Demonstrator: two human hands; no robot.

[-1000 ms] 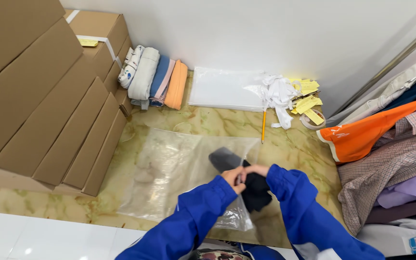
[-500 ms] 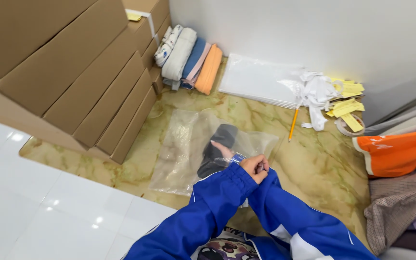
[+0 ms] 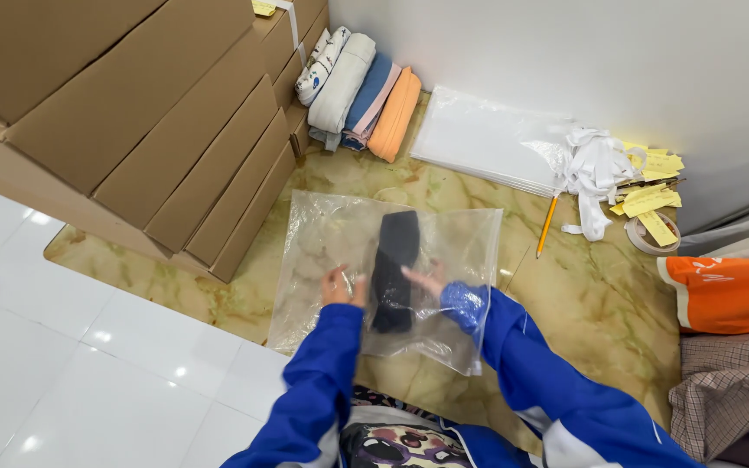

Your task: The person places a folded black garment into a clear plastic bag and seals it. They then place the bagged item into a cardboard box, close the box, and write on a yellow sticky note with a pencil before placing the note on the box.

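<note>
Here I am kneeling over the marble floor strip (image 3: 582, 295), working both hands inside a clear plastic bag (image 3: 322, 234) that is lying flat near the strip's front edge. My left hand (image 3: 341, 287) is spreading open against the film, touching nothing else that I can tell. My right hand (image 3: 426, 279) is reaching in with loose, open fingers, pressing the side of a folded black garment (image 3: 394, 269) that is sitting upright in the bag's middle. Cardboard boxes (image 3: 158, 121) are lining the left edge; a pencil (image 3: 547, 225) is lying toward the far right corner.
</note>
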